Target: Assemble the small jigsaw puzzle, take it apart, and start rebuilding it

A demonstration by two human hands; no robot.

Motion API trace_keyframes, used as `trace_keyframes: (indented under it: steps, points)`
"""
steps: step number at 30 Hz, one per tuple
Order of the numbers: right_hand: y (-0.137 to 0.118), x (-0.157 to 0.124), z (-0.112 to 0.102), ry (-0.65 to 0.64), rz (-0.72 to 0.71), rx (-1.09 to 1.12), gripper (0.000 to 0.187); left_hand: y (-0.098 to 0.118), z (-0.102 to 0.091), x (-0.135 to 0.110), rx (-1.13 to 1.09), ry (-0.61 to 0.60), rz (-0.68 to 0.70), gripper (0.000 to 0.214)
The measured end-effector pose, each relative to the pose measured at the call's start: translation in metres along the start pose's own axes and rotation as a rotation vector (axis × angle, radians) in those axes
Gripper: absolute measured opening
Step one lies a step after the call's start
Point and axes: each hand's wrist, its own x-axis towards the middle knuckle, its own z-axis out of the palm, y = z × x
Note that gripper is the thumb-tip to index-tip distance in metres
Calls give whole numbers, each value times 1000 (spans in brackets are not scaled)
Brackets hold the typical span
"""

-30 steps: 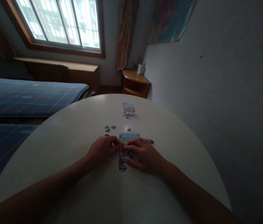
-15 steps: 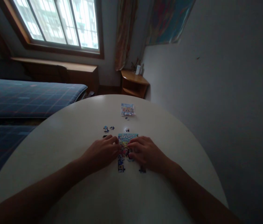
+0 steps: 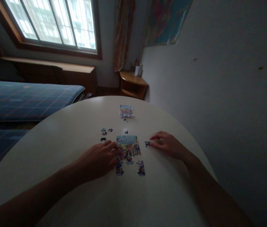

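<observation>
A partly assembled jigsaw puzzle (image 3: pixel 130 145) with a colourful cartoon picture lies flat on the white table. My left hand (image 3: pixel 102 157) rests against its left edge with curled fingers, holding it there and hiding part of that side. To the right of the puzzle, my right hand (image 3: pixel 168 144) has thumb and index finger apart, with the tips at a small loose puzzle piece (image 3: pixel 147 143). Below the main picture, a right-hand edge section (image 3: pixel 141 168) stands apart from it. Another section (image 3: pixel 119 169) sits at the lower left, close to my left thumb.
Several loose pieces (image 3: pixel 103 133) lie beyond my left hand. A single piece (image 3: pixel 126 131) is just above the puzzle, and a printed packet (image 3: pixel 126 111) lies farther back on the round table (image 3: pixel 81 201). A bed (image 3: pixel 29 97) stands left; a wall (image 3: pixel 218 104) rises right.
My right hand has left the puzzle and moved right to the loose piece. The puzzle's right side is now uncovered. My left hand stays at the left edge; the view has shifted slightly.
</observation>
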Motion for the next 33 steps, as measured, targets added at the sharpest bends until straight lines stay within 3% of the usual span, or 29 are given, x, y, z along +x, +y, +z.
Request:
trace_keyframes:
  steps: [5,12,15,19,25,28,30,33]
  points:
    - [-4,2,6,-13,-51,19,16,-1,2,-3,-61,14,-16,30]
    - [-7,1,7,-31,81,195,17,0,5,-4,-39,22,-25,27]
    - [-18,0,7,-41,46,281,19,1,8,-3,-14,28,-36,23]
    - [-33,-2,13,-123,-18,377,25,4,10,-1,25,90,-36,20]
    - [-40,-4,26,-144,49,470,19,17,12,4,42,180,-76,19]
    - [-41,-4,30,-133,77,450,17,32,14,3,-37,194,72,24]
    - [-41,-4,32,-129,66,436,16,42,14,1,-115,133,245,41]
    - [-43,-4,32,-129,9,425,18,52,13,-1,-181,23,386,52]
